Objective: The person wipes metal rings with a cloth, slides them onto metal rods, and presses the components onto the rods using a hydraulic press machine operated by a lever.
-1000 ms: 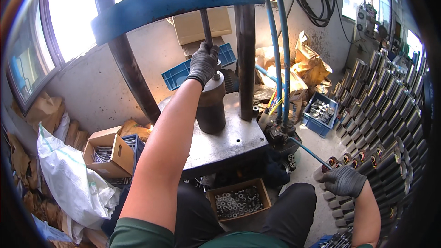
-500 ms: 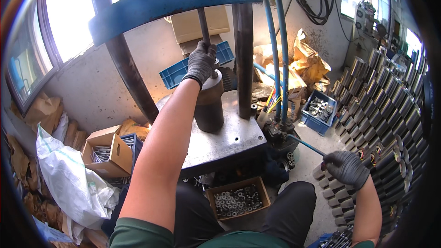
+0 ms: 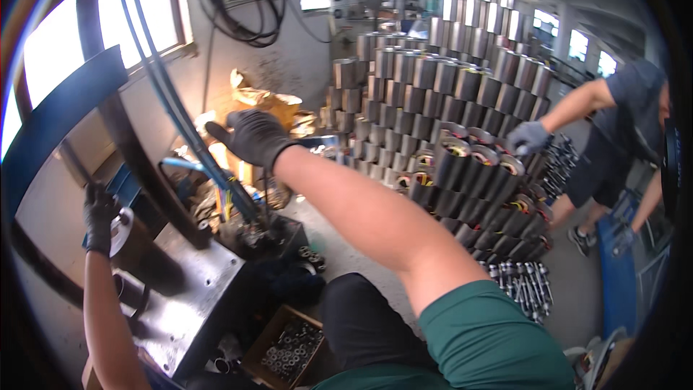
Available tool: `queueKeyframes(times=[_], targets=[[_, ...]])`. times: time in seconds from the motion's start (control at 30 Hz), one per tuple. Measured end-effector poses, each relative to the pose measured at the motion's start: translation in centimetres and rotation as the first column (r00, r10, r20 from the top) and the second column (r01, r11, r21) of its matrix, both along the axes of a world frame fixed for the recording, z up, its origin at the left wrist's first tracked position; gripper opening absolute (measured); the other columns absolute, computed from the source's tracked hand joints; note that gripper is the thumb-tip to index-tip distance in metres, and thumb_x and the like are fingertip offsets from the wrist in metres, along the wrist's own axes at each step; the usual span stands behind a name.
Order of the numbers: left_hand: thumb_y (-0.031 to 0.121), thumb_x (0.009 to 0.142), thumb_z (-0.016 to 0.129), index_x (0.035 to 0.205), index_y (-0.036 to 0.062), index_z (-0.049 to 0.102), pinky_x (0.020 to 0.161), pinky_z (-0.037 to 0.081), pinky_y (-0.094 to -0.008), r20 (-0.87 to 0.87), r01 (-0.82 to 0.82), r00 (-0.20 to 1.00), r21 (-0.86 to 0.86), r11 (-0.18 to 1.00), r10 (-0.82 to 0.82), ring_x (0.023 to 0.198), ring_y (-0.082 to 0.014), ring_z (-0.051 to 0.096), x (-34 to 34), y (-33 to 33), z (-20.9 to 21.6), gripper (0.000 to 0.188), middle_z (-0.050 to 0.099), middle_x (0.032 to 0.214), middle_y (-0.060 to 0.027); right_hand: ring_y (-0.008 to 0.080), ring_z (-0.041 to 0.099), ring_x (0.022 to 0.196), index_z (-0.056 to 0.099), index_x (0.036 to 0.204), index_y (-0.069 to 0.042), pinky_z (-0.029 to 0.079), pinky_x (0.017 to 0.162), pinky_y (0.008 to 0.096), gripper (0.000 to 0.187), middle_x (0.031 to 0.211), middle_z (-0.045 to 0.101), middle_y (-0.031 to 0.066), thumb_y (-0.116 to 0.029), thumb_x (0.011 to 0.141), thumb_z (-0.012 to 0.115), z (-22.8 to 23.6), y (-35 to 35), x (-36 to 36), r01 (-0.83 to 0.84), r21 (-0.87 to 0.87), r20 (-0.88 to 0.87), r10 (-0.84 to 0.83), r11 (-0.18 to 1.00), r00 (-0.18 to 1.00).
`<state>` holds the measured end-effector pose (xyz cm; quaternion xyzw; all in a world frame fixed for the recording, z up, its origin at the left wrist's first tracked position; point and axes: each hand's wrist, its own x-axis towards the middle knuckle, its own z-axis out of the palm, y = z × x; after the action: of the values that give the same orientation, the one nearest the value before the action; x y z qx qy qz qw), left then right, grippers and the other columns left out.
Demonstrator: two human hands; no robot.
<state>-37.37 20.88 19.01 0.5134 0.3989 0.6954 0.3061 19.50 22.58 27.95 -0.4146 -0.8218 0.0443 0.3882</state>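
Left hand [image 3: 99, 220] looks curled round the lower end of the steel rod [image 3: 73, 161], just over the dark cylinder [image 3: 148, 263] on the press plate [image 3: 209, 282]. Right hand [image 3: 253, 137] has gone from low right to up by the 2 blue hoses [image 3: 162, 79]; I can't tell if it's closed on the lever [image 3: 266, 191]. My view swung right; I'd judge the press control is being worked while the left steadies the rod. Textures: knit gloves, smooth scuffed plate, curved blue crossbeam [image 3: 65, 119], shiny stacked tubes [image 3: 447, 72].
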Motion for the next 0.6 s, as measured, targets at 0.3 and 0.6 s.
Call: queueKeyframes(times=[0.3,0.6], targets=[[0.017,0.107,0.053,0.147,0.0003,0.050,0.096,0.051,-0.0316,-0.167,-0.258,0.931,0.327,0.909,0.324,0.105,-0.0167,0.064,15.3,-4.3,-1.8,0.044,0.065,0.113,-0.0034,0.0383,0.071,0.090,0.074,0.094,-0.003,0.055,0.085,0.0502,0.060,0.090,0.073,0.0221,-0.058,0.098,0.050,-2.3,1.7,4.5,0.180,0.053,-0.001,-0.180,0.982,0.984],[0.049,0.101,0.056,0.122,0.0077,0.060,0.064,0.049,-0.0289,0.262,-0.276,0.914,-0.161,0.948,0.310,0.076,-0.0101,0.054,24.7,-19.2,-14.8,0.046,0.055,0.083,-0.0021,0.0393,0.071,0.091,0.074,0.093,-0.002,0.054,0.084,0.0504,0.045,0.091,0.073,0.0238,-0.045,0.092,0.062,-4.7,-2.1,7.0,0.193,-0.046,-0.045,-0.195,0.980,0.980]])
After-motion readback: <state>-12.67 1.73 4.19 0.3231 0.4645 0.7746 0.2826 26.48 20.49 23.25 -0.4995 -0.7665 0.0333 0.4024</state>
